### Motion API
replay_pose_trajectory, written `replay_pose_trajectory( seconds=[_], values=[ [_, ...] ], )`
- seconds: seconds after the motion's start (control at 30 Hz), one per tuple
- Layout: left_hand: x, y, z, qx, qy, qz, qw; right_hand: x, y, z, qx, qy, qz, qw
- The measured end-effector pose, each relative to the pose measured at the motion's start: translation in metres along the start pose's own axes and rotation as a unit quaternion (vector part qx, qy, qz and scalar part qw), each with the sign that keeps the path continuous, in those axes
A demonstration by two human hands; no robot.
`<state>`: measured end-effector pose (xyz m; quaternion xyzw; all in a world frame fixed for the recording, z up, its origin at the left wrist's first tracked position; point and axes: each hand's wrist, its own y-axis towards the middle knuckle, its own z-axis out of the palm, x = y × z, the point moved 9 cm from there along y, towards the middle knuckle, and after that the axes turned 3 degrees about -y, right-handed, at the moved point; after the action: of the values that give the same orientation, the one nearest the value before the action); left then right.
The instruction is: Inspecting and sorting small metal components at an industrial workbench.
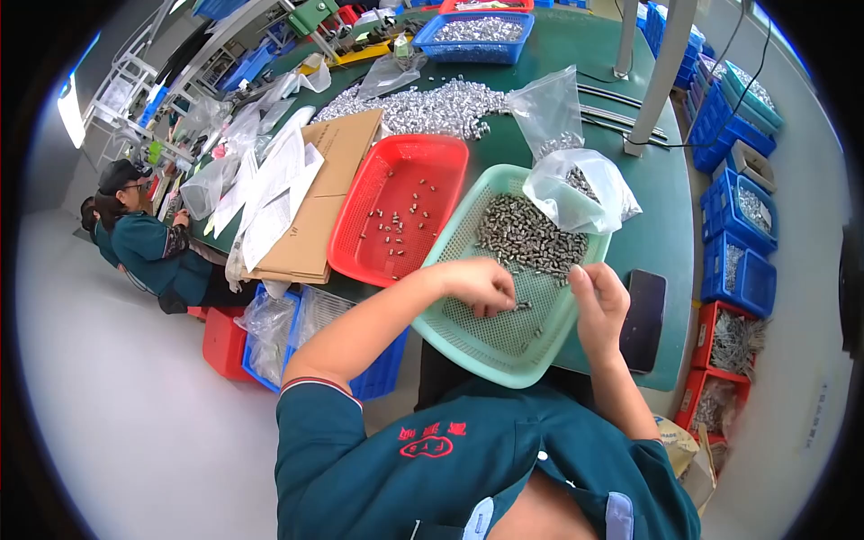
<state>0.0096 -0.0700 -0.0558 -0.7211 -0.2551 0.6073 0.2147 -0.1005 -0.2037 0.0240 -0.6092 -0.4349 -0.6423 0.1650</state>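
Note:
A light green mesh basket (432, 310) sits at the table edge before me, with a heap of small metal cylindrical parts (531, 234) in its far half. Over its near half my left hand (483, 286) is closed in a pinch, a small metal part (522, 306) at its fingertips. By the basket's right side my right hand (600, 301) is also closed, thumb against fingers; what it holds, if anything, is too small to make out. A clear plastic bag (576, 193) with similar parts leans over the basket's far right corner. Left of it, a red basket (355, 211) holds several scattered metal parts.
Shiny parts (441, 106) lie spread on the green table (576, 45), below a blue basket (472, 54). Cardboard (310, 225) and papers (261, 193) lie left. A dark phone (644, 319) is right. Blue bins (733, 216) stack beyond. Another person (148, 243) sits far left.

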Motion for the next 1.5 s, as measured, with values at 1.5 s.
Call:
replay_pose_trajectory(
  seconds=[1.5],
  values=[
    [-0.047,0.047,0.013,0.048,-0.250,0.058,0.965,-0.015,-0.006,-0.006,0.027,0.153,0.078,0.985]
  ],
)
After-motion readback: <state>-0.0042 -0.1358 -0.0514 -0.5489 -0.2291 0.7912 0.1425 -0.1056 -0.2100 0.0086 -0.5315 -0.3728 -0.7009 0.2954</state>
